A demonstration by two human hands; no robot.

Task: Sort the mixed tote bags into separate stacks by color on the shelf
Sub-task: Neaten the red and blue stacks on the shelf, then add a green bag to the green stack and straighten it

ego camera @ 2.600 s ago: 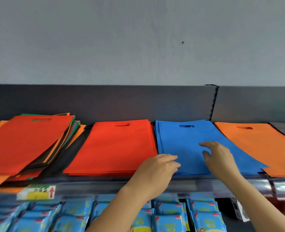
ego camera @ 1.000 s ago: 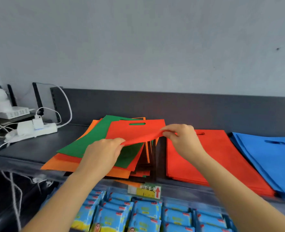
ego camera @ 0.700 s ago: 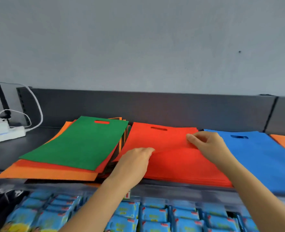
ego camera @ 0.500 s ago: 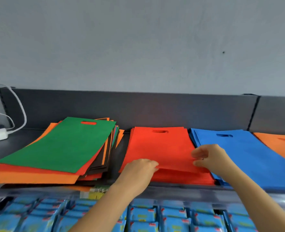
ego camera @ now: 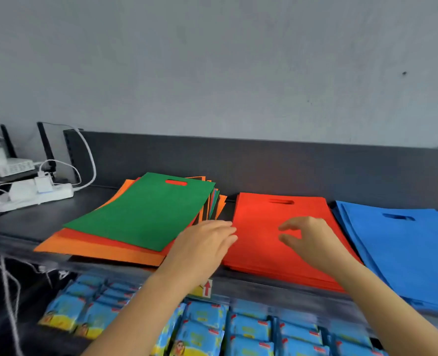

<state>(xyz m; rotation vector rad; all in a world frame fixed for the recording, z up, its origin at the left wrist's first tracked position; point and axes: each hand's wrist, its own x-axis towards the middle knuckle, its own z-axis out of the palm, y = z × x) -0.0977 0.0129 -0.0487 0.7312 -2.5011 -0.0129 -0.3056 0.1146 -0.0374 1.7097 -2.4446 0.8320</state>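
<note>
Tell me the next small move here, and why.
Probably the left hand should reach over and pinch the near edge of the green bag. That bag tops the mixed pile, this hand and the right hand hold nothing, and the red stack beside it lies flat.

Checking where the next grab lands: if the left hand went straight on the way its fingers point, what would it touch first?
Most likely the red stack: the left hand points forward and right, fingertips at that stack's left edge. Depth is unclear, so they may already touch it.
</note>
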